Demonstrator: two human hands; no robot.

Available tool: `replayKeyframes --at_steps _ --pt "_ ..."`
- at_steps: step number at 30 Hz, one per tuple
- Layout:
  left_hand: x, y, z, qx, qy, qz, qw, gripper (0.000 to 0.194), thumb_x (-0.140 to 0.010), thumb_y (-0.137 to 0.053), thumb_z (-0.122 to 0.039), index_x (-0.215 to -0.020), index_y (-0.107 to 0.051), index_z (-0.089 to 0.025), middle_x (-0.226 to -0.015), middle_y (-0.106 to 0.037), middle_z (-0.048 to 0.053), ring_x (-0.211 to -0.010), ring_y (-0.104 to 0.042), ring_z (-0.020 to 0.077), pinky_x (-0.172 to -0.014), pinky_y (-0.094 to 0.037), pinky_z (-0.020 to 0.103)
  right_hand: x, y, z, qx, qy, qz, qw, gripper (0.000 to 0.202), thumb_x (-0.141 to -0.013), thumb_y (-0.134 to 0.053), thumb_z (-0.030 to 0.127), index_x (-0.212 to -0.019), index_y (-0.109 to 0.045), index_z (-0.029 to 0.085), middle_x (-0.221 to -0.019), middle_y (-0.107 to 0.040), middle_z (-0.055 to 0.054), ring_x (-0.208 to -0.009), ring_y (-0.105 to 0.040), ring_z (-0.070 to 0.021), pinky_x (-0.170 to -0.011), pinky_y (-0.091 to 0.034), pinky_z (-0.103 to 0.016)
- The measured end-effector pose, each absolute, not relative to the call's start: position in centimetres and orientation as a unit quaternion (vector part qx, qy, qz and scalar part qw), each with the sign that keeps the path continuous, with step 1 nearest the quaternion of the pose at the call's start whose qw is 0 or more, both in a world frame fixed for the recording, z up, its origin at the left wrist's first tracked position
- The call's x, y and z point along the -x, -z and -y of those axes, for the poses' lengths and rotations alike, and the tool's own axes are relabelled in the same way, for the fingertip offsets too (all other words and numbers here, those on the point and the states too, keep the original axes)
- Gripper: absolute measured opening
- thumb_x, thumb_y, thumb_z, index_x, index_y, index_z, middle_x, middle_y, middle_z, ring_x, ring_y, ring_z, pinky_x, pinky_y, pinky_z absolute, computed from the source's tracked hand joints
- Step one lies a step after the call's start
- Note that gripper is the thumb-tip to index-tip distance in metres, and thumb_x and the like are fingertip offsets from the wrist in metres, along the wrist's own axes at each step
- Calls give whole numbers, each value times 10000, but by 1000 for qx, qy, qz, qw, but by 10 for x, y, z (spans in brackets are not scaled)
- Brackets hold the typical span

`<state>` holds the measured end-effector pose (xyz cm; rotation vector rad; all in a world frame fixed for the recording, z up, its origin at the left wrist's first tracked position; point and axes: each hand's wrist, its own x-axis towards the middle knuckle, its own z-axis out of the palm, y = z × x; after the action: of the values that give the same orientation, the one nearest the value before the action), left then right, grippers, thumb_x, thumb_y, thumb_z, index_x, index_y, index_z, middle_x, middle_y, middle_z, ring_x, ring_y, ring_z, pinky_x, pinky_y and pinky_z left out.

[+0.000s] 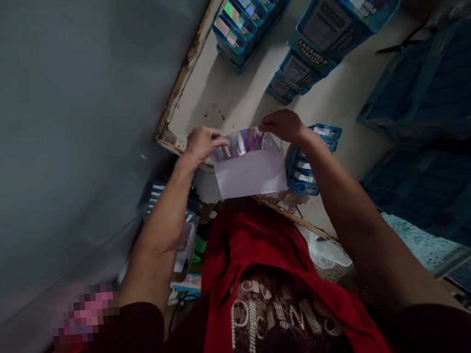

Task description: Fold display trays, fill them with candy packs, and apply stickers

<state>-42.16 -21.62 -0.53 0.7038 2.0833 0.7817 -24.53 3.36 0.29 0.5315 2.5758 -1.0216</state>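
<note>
A shiny sheet (250,172) hangs between my two hands in front of my red apron. Its upper strip is glossy and iridescent; the lower part is plain white. My left hand (207,144) pinches it near the upper left corner. At the upper right corner, the fingers of my right hand (284,124) are closed on its edge. Whether it is one sheet or a film over white paper, I cannot tell. Just right of it, a short row of blue packs (303,173) stands on the table, partly behind my right forearm.
On the white table (196,100), with its chipped wooden edge, stand a row of blue boxes with shiny tops (242,16) and stacked blue "Caramelo Macizo" boxes (324,20). Dark blue crates (429,82) are at right, a knife (403,43) beside them. A grey wall (56,104) bounds the left.
</note>
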Motion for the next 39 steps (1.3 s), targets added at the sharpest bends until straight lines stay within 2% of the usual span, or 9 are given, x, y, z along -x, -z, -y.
replayKeyframes --at_steps 4,8,12,16,20,25,31,35,39 --pt "434 9 252 -167 -330 -816 444 253 -766 -858 -456 -732 -831 -207 -566 -644 2 -534 -564 149 -527 -404 253 243 9 -38 -206 387 -882 170 255 -949 -720 442 -828 -820 241 -814 -769 -10 -862 -698 -224 -791 -418 -331" --pt "415 23 249 -98 -388 -826 396 235 -773 -860 -427 -758 -835 -194 -613 -694 2 -532 -569 131 -504 -410 227 253 2 -25 -263 278 -914 134 219 -942 -763 339 -795 -808 183 -872 -771 -110 -1007 -698 -311 -961 -482 -444" --pt "398 32 236 10 -434 -846 309 288 -719 -938 -428 -769 -813 -173 -697 -740 21 -619 -619 142 -543 -462 227 266 -20 18 -307 180 -933 42 266 -1043 -597 222 -1167 -802 106 -1389 -682 -264 -1365 -527 -446 -1171 -378 -648" --pt "393 29 245 85 -499 -800 323 295 -779 -905 -416 -886 -815 -156 -783 -768 35 -721 -680 152 -633 -543 228 283 -20 85 -211 283 -935 16 440 -1073 -502 181 -1486 -651 142 -1487 -641 -203 -1350 -556 -376 -1190 -435 -559" --pt "394 21 262 100 -540 -727 413 283 -822 -872 -355 -1010 -820 -150 -888 -800 52 -820 -743 177 -783 -632 297 301 4 129 -140 336 -932 10 452 -1095 -433 190 -1497 -640 185 -1470 -668 -150 -1329 -591 -323 -1200 -458 -494" --pt "390 23 263 94 -551 -733 389 173 -868 -784 -279 -967 -821 -142 -868 -802 49 -873 -775 199 -856 -659 338 308 23 143 -118 309 -943 35 423 -1125 -425 245 -1441 -699 181 -1412 -723 -159 -1322 -609 -333 -1197 -455 -513" --pt "385 23 249 117 -558 -737 364 154 -831 -756 -193 -957 -818 -128 -862 -812 66 -894 -786 199 -896 -661 333 280 17 167 -153 274 -947 70 484 -1116 -439 188 -1569 -601 139 -1689 -540 -165 -1588 -440 -343 -1345 -266 -568" --pt "388 15 251 138 -526 -745 387 200 -823 -777 -216 -1001 -799 -128 -802 -783 56 -807 -779 197 -806 -672 322 255 -2 171 -162 276 -945 73 412 -1121 -439 187 -1425 -716 197 -1446 -733 -131 -1443 -563 -326 -1286 -332 -534" --pt "398 16 251 119 -523 -749 388 191 -829 -782 -209 -1002 -782 -129 -836 -777 61 -785 -775 197 -816 -672 352 236 -30 164 -208 294 -932 53 285 -1100 -523 277 -1113 -802 223 -1090 -781 -130 -1147 -663 -326 -1032 -477 -474"
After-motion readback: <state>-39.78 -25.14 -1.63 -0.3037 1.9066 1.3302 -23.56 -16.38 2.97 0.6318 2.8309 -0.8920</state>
